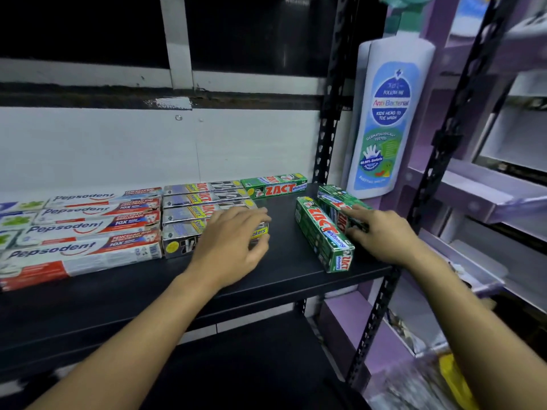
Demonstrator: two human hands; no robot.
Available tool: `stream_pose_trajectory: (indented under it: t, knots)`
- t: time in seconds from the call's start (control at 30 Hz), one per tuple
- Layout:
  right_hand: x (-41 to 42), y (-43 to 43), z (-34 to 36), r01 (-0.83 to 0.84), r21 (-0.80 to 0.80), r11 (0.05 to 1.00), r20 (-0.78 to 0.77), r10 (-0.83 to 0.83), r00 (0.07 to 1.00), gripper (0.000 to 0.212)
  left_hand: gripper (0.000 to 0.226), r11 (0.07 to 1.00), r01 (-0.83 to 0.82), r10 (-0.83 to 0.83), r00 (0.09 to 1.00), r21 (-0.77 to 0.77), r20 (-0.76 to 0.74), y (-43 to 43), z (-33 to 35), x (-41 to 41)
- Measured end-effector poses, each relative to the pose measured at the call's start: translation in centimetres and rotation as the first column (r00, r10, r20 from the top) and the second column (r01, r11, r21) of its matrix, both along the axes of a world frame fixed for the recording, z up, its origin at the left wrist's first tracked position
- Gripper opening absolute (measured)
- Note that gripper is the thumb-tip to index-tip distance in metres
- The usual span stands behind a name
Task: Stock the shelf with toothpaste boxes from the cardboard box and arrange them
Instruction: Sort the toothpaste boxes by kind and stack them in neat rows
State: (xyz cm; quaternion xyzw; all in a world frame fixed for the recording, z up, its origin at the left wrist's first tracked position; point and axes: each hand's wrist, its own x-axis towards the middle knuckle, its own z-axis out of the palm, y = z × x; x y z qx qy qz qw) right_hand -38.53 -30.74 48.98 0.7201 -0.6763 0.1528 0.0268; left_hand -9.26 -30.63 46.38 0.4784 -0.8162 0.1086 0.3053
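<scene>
while the stacked rows (97,226) lie crosswise on the shelf (284,253), the two loose green zact boxes (324,235) run front to back, slanted, near its right end. right hand (381,235) is nearest, fingers curled over the outer of them; left hand (231,241) grips the front smokers box (177,247), well apart.
</scene>
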Motion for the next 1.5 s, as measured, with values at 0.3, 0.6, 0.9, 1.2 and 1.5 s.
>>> stream_pose_trajectory:
  t: [0.3, 0.6, 0.9, 1.2, 1.5]
  knots:
    - [0.7, 3.2, -0.6, -0.003, -0.039, 0.999, 0.086, 0.006, 0.996, 0.049, 0.058, 0.942, 0.301, -0.292, 0.953, 0.152, -0.077, 3.8, -0.5, -8.4]
    - [2.2, 6.3, -2.7, -0.13, -0.485, 0.865, 0.137, 0.222, 0.965, 0.032, 0.04, 0.992, 0.128, -0.123, 0.938, -0.006, -0.325, 6.3, -1.9, -5.7]
    - [4.6, 8.0, -5.8, -0.236, -0.391, 0.89, 0.192, 0.33, 0.924, 0.037, 0.024, 0.992, 0.009, 0.059, 0.848, 0.126, -0.527, 7.1, -1.5, -3.9]
    - [7.2, 7.2, -6.8, -0.201, -0.383, 0.902, 0.274, 0.319, 0.907, 0.051, 0.014, 0.919, 0.195, 0.133, 0.667, 0.344, -0.733, 10.4, 0.1, 2.5]
    - [9.2, 6.6, -6.7, -0.267, -0.264, 0.927, 0.219, 0.328, 0.919, 0.057, 0.055, 0.912, 0.016, 0.188, 0.871, 0.41, -0.453, 11.2, -0.4, 4.5]
